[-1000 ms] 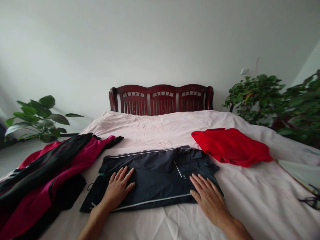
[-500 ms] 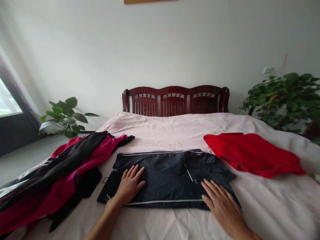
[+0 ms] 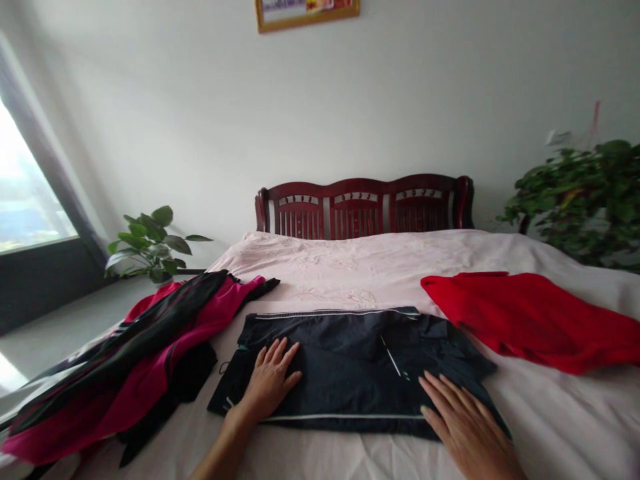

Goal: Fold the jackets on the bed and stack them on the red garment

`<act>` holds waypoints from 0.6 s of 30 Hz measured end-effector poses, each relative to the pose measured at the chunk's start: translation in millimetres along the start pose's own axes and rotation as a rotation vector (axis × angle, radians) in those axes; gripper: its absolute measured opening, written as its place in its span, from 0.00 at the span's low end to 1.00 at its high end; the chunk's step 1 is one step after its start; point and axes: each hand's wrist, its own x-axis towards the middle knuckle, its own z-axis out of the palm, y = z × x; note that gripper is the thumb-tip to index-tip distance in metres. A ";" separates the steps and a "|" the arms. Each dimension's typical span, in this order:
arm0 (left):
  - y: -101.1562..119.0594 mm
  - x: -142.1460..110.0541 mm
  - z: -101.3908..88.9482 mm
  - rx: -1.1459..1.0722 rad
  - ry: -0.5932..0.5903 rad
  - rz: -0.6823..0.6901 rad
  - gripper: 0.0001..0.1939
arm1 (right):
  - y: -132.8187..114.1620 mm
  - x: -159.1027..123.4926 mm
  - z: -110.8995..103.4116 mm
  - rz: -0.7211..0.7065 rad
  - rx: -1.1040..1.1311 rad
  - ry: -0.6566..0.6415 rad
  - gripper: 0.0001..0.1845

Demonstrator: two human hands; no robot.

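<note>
A dark navy garment [image 3: 345, 373] with white piping lies folded flat on the bed, its long side across in front of me. My left hand [image 3: 273, 381] rests on its left part, palm down with the fingers spread. On the right end lies my right hand [image 3: 463, 417], also flat, fingers stretched out and pointing up and left. Neither hand grips the cloth. Between them a short white-trimmed slit, perhaps a pocket, shows on the fabric. A thin dark loop pokes out at the garment's left edge.
To the left is a heap of black and pink clothes [image 3: 165, 360]. A red garment [image 3: 530, 320] lies at the right. Both are on the pale pink bedspread [image 3: 330, 267]. Behind stand a dark red wooden headboard [image 3: 355, 207] and leafy plants [image 3: 155, 243] on either side.
The camera view has tilted up and shifted left, so everything sits lower and further right. Both hands stay in the same places on the navy garment.
</note>
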 end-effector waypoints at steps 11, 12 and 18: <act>-3.0 1.0 4.3 0.003 0.015 0.004 0.31 | 1.8 -0.4 4.4 -0.020 0.010 0.041 0.24; -3.1 1.1 4.6 -0.001 0.016 0.002 0.31 | 1.3 0.2 3.3 -0.011 0.017 0.037 0.25; -5.2 0.6 7.9 -0.016 0.043 0.024 0.31 | 1.4 1.5 0.1 -0.038 0.009 0.043 0.24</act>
